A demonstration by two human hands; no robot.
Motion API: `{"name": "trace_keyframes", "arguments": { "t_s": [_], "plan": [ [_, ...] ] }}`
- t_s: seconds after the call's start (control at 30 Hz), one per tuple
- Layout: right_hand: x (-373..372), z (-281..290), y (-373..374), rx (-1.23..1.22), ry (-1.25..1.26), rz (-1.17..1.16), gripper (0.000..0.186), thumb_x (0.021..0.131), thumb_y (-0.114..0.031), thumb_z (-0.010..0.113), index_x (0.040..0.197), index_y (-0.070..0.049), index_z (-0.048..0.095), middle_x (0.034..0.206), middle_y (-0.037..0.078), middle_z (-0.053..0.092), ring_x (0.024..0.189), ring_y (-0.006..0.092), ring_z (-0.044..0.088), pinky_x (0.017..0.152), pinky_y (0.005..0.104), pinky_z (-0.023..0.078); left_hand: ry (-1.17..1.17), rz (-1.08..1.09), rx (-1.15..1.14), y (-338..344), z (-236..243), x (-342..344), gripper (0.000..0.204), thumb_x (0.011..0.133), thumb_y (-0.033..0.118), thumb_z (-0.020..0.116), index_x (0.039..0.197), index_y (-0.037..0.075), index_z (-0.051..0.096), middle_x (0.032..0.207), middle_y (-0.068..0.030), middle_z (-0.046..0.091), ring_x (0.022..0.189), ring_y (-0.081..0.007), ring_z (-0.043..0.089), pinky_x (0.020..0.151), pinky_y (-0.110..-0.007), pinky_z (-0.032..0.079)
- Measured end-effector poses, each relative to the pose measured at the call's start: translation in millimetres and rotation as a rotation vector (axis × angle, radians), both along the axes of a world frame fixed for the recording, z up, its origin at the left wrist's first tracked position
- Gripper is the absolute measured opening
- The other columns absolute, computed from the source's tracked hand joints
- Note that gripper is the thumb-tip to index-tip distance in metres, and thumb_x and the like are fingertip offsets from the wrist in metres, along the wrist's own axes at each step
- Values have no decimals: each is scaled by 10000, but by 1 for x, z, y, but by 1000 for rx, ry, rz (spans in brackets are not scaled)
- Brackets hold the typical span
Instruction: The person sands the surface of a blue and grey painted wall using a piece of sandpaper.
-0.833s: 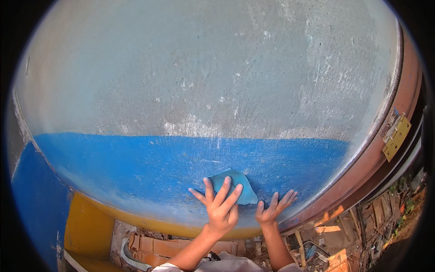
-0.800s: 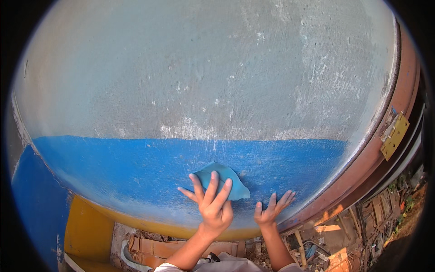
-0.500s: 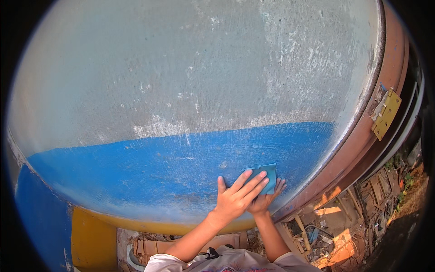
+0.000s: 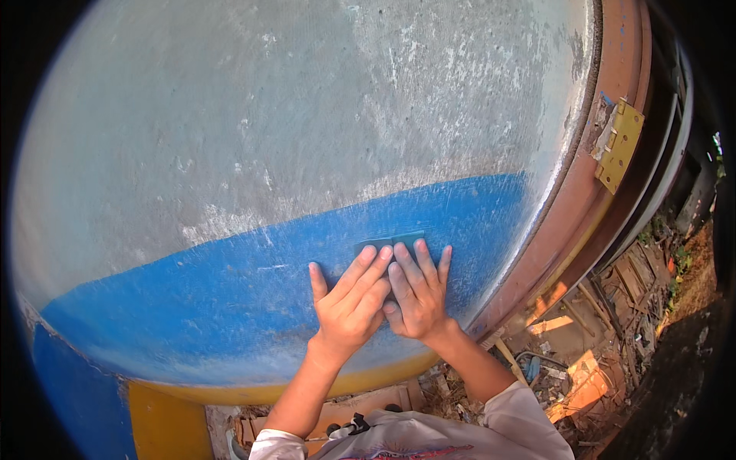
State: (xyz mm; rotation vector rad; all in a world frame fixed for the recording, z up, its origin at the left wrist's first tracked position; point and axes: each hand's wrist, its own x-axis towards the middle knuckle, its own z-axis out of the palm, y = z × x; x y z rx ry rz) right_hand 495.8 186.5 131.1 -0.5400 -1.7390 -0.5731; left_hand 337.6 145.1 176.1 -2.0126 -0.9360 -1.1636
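Observation:
A folded teal sheet (image 4: 409,237), which looks like sandpaper, lies against the blue painted band (image 4: 253,307) of a large curved surface. Both hands press it there, side by side, so only its upper edge shows. My left hand (image 4: 349,307) lies flat with its fingers stretched, the little finger spread out onto the bare blue paint. Close against it, my right hand (image 4: 420,295) also has its fingers stretched upward over the sheet, its thumb tucked near the left hand. Greyish dust coats some of the right fingers.
Above the blue band spreads a scuffed grey area (image 4: 253,130) with white worn patches. A reddish-brown frame (image 4: 560,238) with a brass hinge (image 4: 619,146) borders the right side. Yellow paint (image 4: 165,418) runs along the bottom. Wood scraps and rubble (image 4: 567,368) litter the ground at lower right.
My right hand has come out from behind the left and now lies beside it over the sheet. Both hands sit higher on the blue band, and the view has shifted and tilted.

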Motion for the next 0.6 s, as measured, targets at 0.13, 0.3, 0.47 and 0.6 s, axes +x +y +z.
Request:
{"name": "trace_keyframes", "arguments": {
  "t_s": [0.13,0.3,0.47,0.6],
  "plan": [
    [-14,-6,-2,-71,-23,-121,619,978,-534,392,1433,-121,465,1521,114,393,1466,325,229,1125,668,-40,-82,-16,-99,-18,4,-18,293,819,159,702,1111,165,675,1402,-106,545,1359,-299,447,1179,-509,163],
    [-4,-10,9,-8,52,-296,712,894,-590,538,1404,-95,491,1514,185,376,1462,415,182,1126,666,-36,-321,84,114,-56,-1,-86,389,873,155,676,1241,116,559,1505,-210,371,1431,-451,245,1134,-610,225],
    [-21,52,14,68,268,-206,614,887,-543,617,1236,-50,505,1430,326,411,1445,435,218,1128,666,-9,-768,348,185,-52,-38,-121,337,992,198,495,1309,87,479,1541,-226,277,1453,-446,164,1154,-618,166],
    [-9,25,14,89,110,-231,616,909,-519,596,1282,-42,483,1474,277,385,1449,462,174,1118,680,-13,-616,457,274,-29,-60,-130,387,1008,241,453,1350,60,429,1559,-234,219,1457,-441,149,1160,-622,137]
  ]
}}
